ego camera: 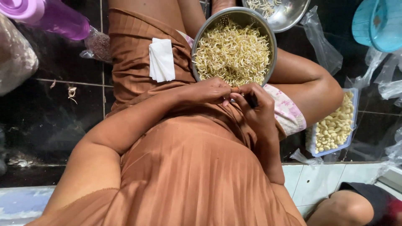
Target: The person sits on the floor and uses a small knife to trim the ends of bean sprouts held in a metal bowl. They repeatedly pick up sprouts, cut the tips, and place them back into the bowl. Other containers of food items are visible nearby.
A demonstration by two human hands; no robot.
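The left hand and right hand meet fingertip to fingertip just below the near rim of the bowl, fingers pressed together, pinching something too small to tell. The bowl rests on the lap, full of sprouts. A folded white tissue lies on the brown skirt, left of the bowl. A tray of pale pieces sits on the floor at the right.
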